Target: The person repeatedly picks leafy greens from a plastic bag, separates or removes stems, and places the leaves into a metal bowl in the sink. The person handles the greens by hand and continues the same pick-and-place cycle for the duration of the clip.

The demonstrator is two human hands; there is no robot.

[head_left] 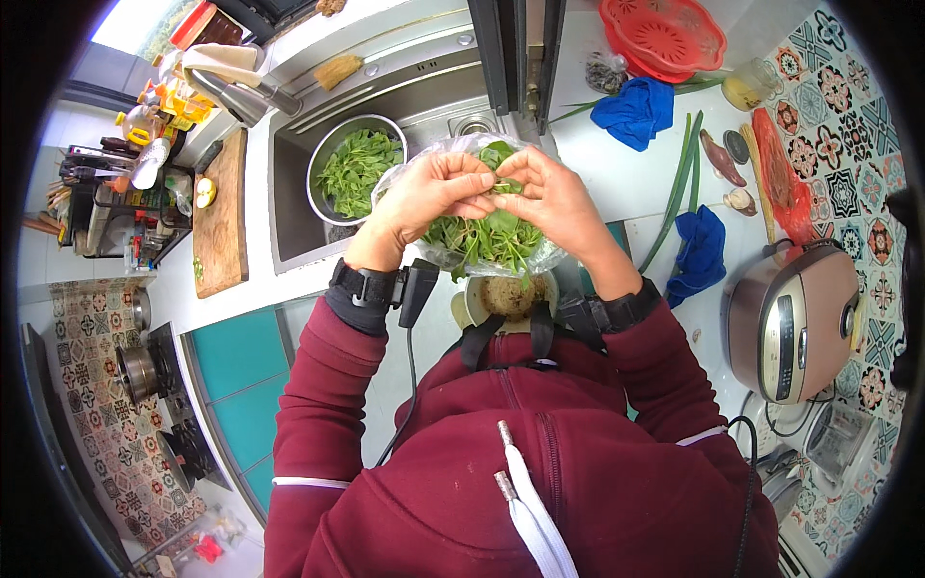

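My left hand (432,195) and my right hand (561,206) meet above a clear plastic bag (549,258) filled with leafy greens (487,243). Both are closed, their fingertips pinching a leafy green sprig (503,183) between them. Part of that sprig is hidden behind the fingers. To the left, in the steel sink (289,236), a round metal bowl (311,193) holds more loose green leaves (361,171). Below the bag, close to my body, stands a round container (469,301) with something brownish inside.
Left of the sink lies a wooden cutting board (222,231) with a cut fruit piece (205,192). On the right counter are blue cloths (699,252), long green onions (686,183), a red basket (665,39) and a rice cooker (819,323). The faucet (231,94) stands upper left.
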